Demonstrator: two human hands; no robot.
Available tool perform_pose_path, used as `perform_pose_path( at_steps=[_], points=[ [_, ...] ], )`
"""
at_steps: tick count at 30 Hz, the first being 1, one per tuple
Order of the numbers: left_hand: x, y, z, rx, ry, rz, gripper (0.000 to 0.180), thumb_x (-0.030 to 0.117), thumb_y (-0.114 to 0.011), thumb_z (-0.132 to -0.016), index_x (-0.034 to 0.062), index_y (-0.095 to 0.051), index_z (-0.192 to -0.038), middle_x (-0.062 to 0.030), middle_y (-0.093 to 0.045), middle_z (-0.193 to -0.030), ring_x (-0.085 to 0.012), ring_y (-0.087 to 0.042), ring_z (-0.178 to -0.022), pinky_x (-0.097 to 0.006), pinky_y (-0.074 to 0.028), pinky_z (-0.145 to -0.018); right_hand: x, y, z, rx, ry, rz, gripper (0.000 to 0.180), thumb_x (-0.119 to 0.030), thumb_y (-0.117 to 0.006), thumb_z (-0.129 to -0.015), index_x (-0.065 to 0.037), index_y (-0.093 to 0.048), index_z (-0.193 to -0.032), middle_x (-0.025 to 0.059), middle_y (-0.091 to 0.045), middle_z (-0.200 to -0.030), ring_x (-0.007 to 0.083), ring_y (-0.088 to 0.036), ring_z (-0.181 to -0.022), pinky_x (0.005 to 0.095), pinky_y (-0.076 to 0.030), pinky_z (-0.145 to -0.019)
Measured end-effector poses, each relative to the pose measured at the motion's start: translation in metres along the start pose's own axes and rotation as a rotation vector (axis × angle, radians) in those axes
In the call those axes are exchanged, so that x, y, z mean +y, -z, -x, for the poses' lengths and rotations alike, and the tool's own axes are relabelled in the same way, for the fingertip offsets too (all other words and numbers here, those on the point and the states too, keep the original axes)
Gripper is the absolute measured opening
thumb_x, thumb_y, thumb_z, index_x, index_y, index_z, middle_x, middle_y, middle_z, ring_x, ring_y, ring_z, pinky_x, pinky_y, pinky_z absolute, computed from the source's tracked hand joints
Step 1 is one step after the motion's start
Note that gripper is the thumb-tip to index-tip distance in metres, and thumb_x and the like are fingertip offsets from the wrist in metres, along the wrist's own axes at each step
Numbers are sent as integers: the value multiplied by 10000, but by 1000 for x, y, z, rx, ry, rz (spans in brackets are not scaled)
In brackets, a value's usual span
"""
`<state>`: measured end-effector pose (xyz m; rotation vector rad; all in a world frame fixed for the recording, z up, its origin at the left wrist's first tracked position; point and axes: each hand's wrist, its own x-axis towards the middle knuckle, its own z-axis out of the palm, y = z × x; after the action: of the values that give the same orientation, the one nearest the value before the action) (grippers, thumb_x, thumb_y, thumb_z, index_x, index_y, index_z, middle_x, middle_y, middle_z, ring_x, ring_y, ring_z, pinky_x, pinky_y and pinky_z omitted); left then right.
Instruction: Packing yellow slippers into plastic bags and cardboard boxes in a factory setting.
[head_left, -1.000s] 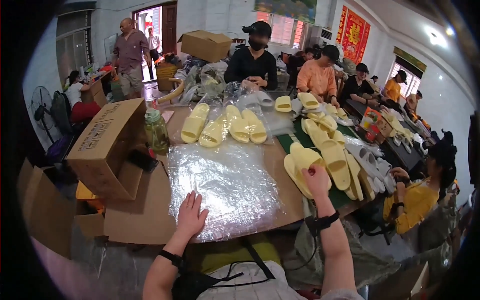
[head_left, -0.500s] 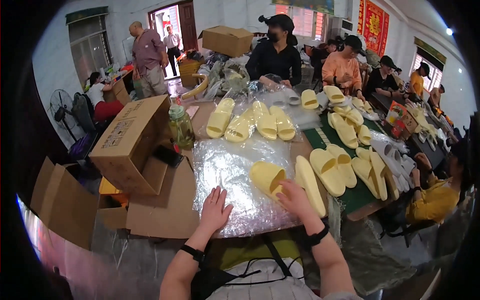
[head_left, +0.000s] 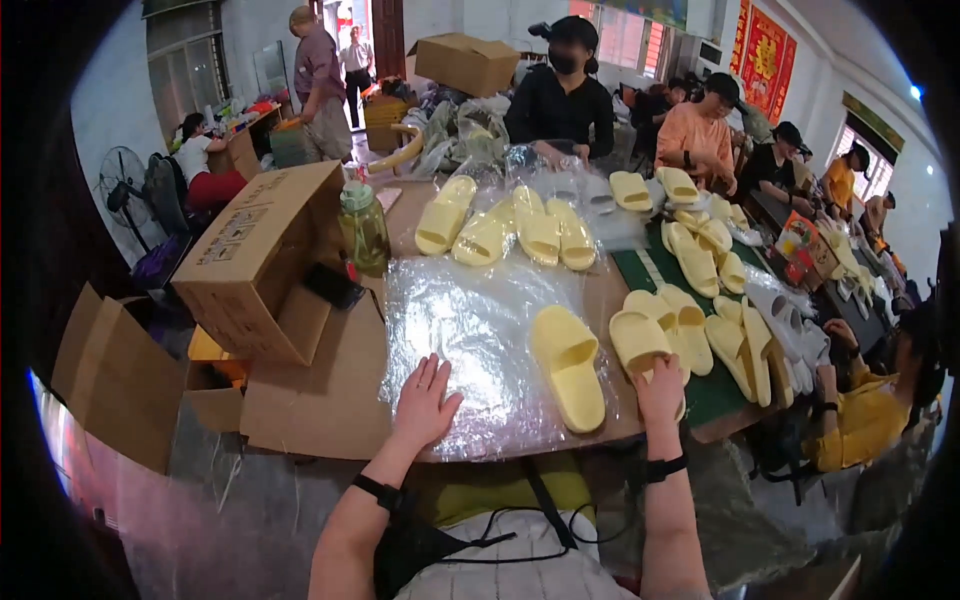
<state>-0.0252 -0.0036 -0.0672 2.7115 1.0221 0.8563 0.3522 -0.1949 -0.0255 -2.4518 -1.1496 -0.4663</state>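
Note:
My left hand [head_left: 427, 402] lies with fingers stretched out on a stack of clear plastic bags [head_left: 455, 320] in front of me. A pale yellow slide slipper [head_left: 577, 385] rests sole down on the right part of the bags, its toe pointing away from me. To its right, my right hand [head_left: 658, 392] has its fingers bent over the footbed of a second yellow slipper [head_left: 637, 335]. My palm and fingers cover part of this slipper's heel end. Another yellow pair [head_left: 688, 325] stands just behind it.
Bagged yellow slippers [head_left: 538, 235] lie beyond the bags. At left are an open cardboard box [head_left: 250, 260], a phone [head_left: 333, 287] and a green bottle [head_left: 363, 230]. More slippers [head_left: 740, 345] cover the green surface at right. Several people sit or stand around.
My right hand has left the first slipper, now lying straighter on the bags, and moved right onto the second one. That slipper has turned from its side to sole down.

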Motion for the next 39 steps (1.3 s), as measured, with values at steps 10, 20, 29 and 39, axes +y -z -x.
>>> perform_pose_path(
  at_steps=[10,20,29,39],
  points=[
    [1,-2,1,-37,5,10,620,425,-542,-941,27,-461,-1410,-255,-412,-1473,-412,-388,-1359,-480,-318,-1107,-10,-22,-23,-246,2,-363,308,-259,-623,-840,-30,-627,-1046,212,-621,-979,407,-623,-876,496,-510,-774],
    [1,0,-1,-68,42,22,625,424,-534,-950,34,-440,-1430,-246,-380,-1496,-409,-362,-1377,-466,-301,-1125,-52,-26,-39,-1,45,-551,173,-152,-647,-836,13,-621,-880,172,-636,-831,340,-630,-744,423,-491,-659],
    [3,-1,5,-12,8,-1,596,401,-569,-931,23,-489,-1385,-251,-438,-1449,-406,-391,-1356,-464,-338,-1108,-92,-42,-14,-264,151,-611,329,-244,-698,-797,46,-612,-928,192,-574,-923,372,-602,-854,452,-492,-765],
    [1,1,-4,-29,11,12,592,384,-570,-935,24,-475,-1394,-265,-425,-1455,-411,-390,-1355,-456,-329,-1113,-73,-36,-24,-132,30,-580,239,-156,-661,-816,64,-568,-829,232,-570,-869,405,-569,-808,472,-453,-723]
  ],
)
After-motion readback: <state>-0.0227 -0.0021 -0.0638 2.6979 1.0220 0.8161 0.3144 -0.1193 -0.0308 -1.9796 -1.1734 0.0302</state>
